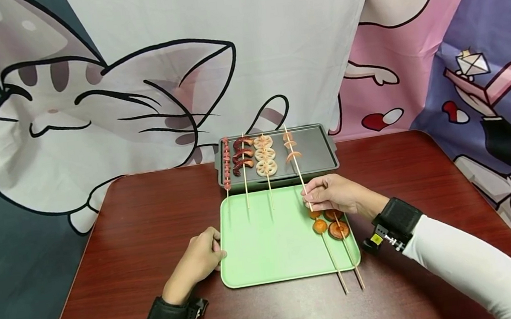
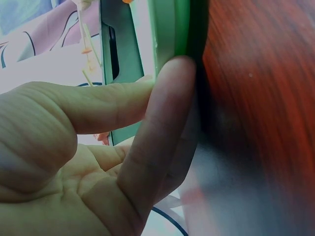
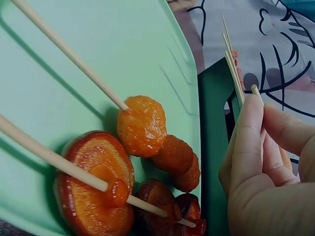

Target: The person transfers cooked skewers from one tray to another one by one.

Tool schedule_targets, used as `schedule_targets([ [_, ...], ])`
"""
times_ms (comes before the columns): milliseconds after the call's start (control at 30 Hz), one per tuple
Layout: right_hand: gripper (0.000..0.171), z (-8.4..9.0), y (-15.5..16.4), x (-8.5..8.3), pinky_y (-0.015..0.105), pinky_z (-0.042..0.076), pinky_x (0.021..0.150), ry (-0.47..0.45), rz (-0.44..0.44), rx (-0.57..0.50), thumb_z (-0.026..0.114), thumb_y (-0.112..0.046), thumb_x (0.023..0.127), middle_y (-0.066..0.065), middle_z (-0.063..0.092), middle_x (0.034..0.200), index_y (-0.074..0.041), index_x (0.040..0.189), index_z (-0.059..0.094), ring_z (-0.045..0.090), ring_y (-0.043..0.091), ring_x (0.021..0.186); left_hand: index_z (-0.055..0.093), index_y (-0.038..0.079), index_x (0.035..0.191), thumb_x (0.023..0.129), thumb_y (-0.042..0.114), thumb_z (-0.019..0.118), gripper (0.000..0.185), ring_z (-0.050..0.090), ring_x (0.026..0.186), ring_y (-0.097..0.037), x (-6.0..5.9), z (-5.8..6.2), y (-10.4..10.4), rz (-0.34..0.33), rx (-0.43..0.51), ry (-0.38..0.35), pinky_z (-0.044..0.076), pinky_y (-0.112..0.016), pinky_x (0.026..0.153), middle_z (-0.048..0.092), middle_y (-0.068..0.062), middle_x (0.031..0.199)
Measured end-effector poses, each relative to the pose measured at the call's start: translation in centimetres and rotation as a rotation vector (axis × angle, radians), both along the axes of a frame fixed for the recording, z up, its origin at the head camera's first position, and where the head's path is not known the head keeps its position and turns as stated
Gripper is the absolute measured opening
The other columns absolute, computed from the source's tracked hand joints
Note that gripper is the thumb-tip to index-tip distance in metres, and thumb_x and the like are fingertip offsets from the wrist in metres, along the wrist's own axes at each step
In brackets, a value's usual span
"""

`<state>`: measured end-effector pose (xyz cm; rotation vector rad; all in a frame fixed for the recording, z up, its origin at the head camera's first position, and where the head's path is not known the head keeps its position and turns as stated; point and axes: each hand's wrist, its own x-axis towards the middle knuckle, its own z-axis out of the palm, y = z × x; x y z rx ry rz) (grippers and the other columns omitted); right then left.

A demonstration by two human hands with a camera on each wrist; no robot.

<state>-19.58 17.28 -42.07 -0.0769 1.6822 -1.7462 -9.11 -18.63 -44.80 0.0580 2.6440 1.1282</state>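
Observation:
My left hand (image 1: 202, 253) pinches the left rim of a light green tray (image 1: 270, 256), thumb and fingers meeting at its edge in the left wrist view. Between thumb and fingertips, my right hand (image 1: 334, 193) holds the lower stick of a skewer (image 1: 292, 154) threaded with pale orange shrimp-like pieces. Those pieces overlap the dark griddle pan (image 1: 317, 148) behind the tray. Below the right hand, a skewer of orange balls (image 3: 141, 125) and one of round brown slices, like mushroom caps (image 3: 98, 182), lie on the tray's right side, stick ends past its front edge.
Left on the griddle lie a skewer of small red pieces (image 1: 226, 162), one of dark red octopus-like tentacles (image 1: 242, 155) and one of lotus root slices (image 1: 265, 156). Their sticks reach over the tray's back edge. A brown wooden table (image 1: 149, 217) meets a cartoon-printed cloth (image 1: 295, 46) behind.

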Motion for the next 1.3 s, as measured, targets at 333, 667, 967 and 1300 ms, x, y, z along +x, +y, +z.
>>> schedule_targets([
  [333,0.014,-0.1,0.7,1.7,0.024,0.062,0.076,-0.008,0.025,0.004,0.061,0.003,0.100,0.005,0.074,0.092,0.006,0.113,0.063,0.072,0.011,0.082,0.057,-0.005,0.113,0.091,-0.006,0.071,0.027,0.062,0.054,-0.017,-0.1,-0.1,0.0,-0.008,-0.006,0.000,0.054,-0.029,0.056,0.056,-0.008,0.078],
  [667,0.015,-0.2,1.2,3.7,0.026,0.063,0.076,0.006,0.063,-0.013,0.063,0.004,0.098,0.004,0.074,0.091,0.009,0.112,0.062,0.075,0.014,0.084,0.057,-0.006,0.113,0.091,-0.007,0.071,0.026,0.062,0.054,-0.017,0.1,0.3,0.0,-0.014,-0.026,0.003,0.052,-0.028,0.055,0.056,-0.007,0.078],
  [967,0.009,-0.2,1.5,5.5,0.027,0.063,0.077,-0.017,0.088,-0.033,0.064,0.004,0.098,0.005,0.073,0.092,0.001,0.106,0.064,0.074,0.013,0.085,0.058,-0.006,0.113,0.091,-0.007,0.070,0.025,0.063,0.055,-0.018,0.1,0.4,0.1,-0.010,-0.011,-0.003,0.053,-0.028,0.055,0.056,-0.008,0.078],
  [1300,0.010,0.2,2.0,7.5,0.027,0.063,0.077,-0.025,0.098,-0.019,0.066,0.004,0.097,0.004,0.071,0.093,0.002,0.106,0.065,0.073,0.013,0.085,0.058,-0.006,0.112,0.091,-0.007,0.070,0.025,0.063,0.056,-0.018,0.0,0.1,0.1,-0.002,-0.014,-0.013,0.054,-0.029,0.055,0.055,-0.008,0.078],
])
